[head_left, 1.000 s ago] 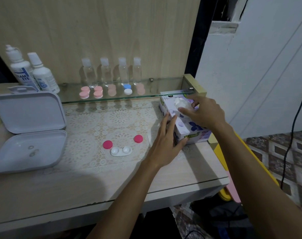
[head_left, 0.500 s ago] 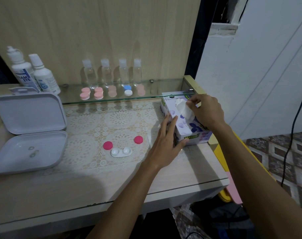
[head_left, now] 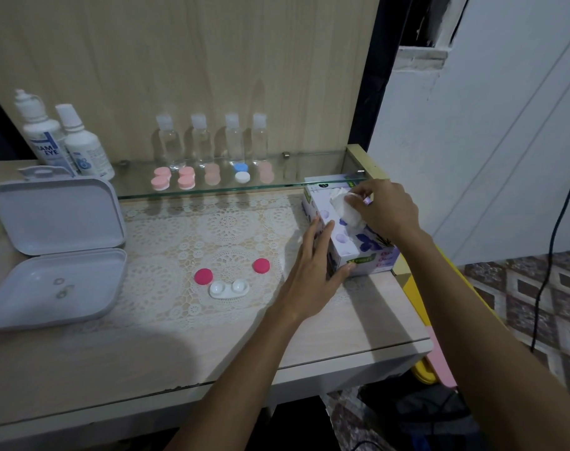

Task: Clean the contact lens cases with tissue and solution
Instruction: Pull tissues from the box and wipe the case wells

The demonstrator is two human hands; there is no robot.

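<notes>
**Tissue coming out of the box**

My right hand pinches a tissue between thumb and fingers, and compared with a second ago more white sheet stands clear of the tissue box, so the pull is under way. My left hand lies flat against the box's near side, fingers straight, steadying it on the table. The open contact lens case sits on the lace mat, its two pink caps just beside it (untouched so far). The solution bottles stand far left. I judge wiping comes next, once the sheet tears free.
</notes>
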